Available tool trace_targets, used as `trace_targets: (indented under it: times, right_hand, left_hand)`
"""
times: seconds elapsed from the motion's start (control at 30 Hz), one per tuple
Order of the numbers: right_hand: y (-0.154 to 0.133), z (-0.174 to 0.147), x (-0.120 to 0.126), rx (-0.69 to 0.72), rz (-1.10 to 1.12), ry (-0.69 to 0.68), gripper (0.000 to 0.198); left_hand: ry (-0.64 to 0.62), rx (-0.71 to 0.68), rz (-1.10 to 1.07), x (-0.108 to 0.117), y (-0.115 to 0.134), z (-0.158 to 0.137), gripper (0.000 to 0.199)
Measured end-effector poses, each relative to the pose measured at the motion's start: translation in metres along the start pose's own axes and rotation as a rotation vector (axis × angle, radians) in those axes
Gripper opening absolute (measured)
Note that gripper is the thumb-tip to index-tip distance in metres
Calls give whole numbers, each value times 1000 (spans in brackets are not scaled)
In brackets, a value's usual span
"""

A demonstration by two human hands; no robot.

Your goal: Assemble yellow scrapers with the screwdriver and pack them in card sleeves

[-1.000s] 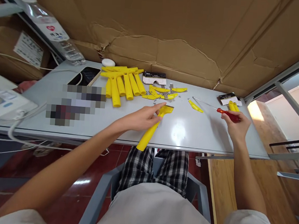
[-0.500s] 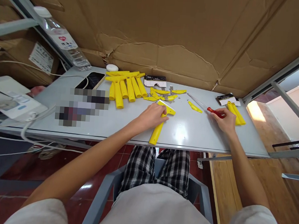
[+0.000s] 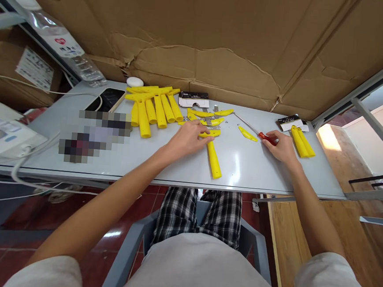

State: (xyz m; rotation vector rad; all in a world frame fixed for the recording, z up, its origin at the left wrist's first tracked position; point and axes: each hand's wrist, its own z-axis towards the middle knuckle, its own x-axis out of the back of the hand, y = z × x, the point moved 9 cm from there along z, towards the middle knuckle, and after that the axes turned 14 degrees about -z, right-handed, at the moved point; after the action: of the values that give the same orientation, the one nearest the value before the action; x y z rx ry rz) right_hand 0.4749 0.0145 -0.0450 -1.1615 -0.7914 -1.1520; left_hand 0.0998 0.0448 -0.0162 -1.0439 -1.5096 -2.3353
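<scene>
My left hand (image 3: 189, 139) is closed on the head of a yellow T-shaped scraper (image 3: 214, 162), whose handle lies on the table pointing toward me. The fingers hide part of the head. In my right hand (image 3: 282, 147) is a screwdriver (image 3: 264, 137) with a red handle. Its long metal shaft slants away to the left, its tip close to the loose yellow cover pieces (image 3: 225, 112) and metal blades. A single yellow cover piece (image 3: 247, 134) lies between the two hands, just left of the screwdriver's handle. Small screws are scattered near the shaft tip.
Several yellow T-shaped handles (image 3: 144, 117) lie in a pile at the back left, beside a phone (image 3: 107, 99). Two more yellow handles (image 3: 302, 142) rest at the right by a black-and-white card (image 3: 291, 122). A water bottle (image 3: 63, 42) leans at the left. Cardboard (image 3: 240, 28) walls the back.
The scraper's handle end has swung to the right, and my left hand has shifted left and slightly away from me. My right hand moved a little left with the screwdriver. The view shifted slightly.
</scene>
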Motion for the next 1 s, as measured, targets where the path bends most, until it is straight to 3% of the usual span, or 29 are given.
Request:
trace_targets:
  times: [0.13,0.23,0.4,0.57,0.67,0.8,0.9,1.0]
  right_hand:
    - [-13,13,2,67,-50,-59,41]
    - [-35,30,6,121,-76,-45,38]
    - [-110,53,-6,324,-74,-15,28]
    - [-168,47,-37,471,-60,-58,21]
    - [-171,38,-48,472,-41,-49,23]
    - [-158,33,-50,460,33,-25,23]
    - [-144,40,-42,419,130,13,20]
    - [-123,50,-25,309,176,151,20]
  left_hand:
    - [84,25,41,44,-20,4,41]
    - [39,40,106,56,-36,4,41]
    - [-93,53,191,31,-47,0,42]
    - [-177,37,197,10,-41,11,37]
    - [-230,21,193,19,-43,20,42]
    - [-212,17,208,50,-51,31,43]
    - [-204,37,231,61,-55,36,43]
    - [-197,27,241,58,-54,38,43]
